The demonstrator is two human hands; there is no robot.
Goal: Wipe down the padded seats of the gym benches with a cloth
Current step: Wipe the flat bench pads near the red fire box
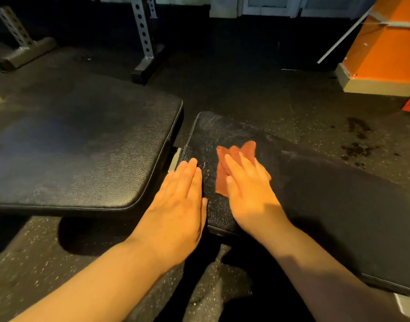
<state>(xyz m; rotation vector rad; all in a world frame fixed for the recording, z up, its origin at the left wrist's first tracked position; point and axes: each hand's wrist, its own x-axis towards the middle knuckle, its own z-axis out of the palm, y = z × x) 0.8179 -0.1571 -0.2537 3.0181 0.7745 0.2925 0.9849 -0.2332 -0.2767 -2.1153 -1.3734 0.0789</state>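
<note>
Two black padded bench seats fill the view. The wide left seat (83, 145) lies flat. The right seat (315, 194) runs off to the lower right, and its near-left end looks wet and shiny. A reddish-orange cloth (236, 154) lies on that end. My right hand (250, 189) presses flat on the cloth with fingers spread, blurred by motion. My left hand (178, 203) rests flat on the left edge of the same seat, fingers together, holding nothing.
Speckled black rubber floor (269, 89) surrounds the benches, with dark wet spots at the right. A grey perforated rack upright (143, 36) and its foot stand behind the left seat. An orange pillar (390, 43) stands at the far right.
</note>
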